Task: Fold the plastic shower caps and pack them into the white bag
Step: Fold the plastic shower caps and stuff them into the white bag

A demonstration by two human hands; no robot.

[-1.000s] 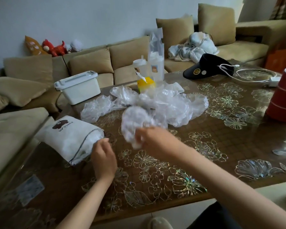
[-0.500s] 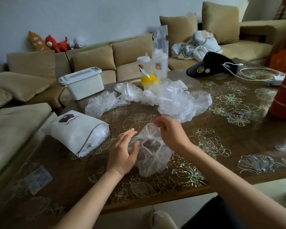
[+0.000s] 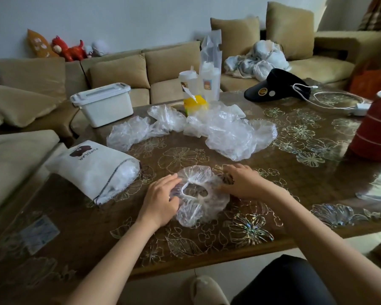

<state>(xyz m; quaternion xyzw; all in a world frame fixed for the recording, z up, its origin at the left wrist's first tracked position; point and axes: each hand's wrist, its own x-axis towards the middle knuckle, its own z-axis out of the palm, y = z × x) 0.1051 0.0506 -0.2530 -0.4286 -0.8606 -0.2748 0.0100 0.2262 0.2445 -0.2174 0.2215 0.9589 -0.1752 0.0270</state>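
Observation:
One clear plastic shower cap [image 3: 196, 213] lies spread on the table in front of me, its elastic opening facing up. My left hand [image 3: 160, 202] rests on its left edge with fingers laid over the plastic. My right hand [image 3: 245, 183] presses the right edge with its fingertips. The white bag [image 3: 86, 161], printed with a dark bear and lettering, lies on its side to the left with its mouth toward the cap and clear plastic showing inside. Several loose caps form a pile [image 3: 227, 135] behind, and another crumpled one [image 3: 128, 134] lies left of it.
A white lidded box [image 3: 103, 104] stands at the table's far left edge. Drink cups in a plastic bag [image 3: 209, 75] and a yellow carton [image 3: 195, 104] stand behind the pile. A black visor [image 3: 273, 86], a white charger cable [image 3: 330, 102] and a red cup [image 3: 374, 133] occupy the right.
The cap, held crumpled above the table by my right hand, has come down and now lies spread flat. My left hand moved from the bag's mouth onto the cap.

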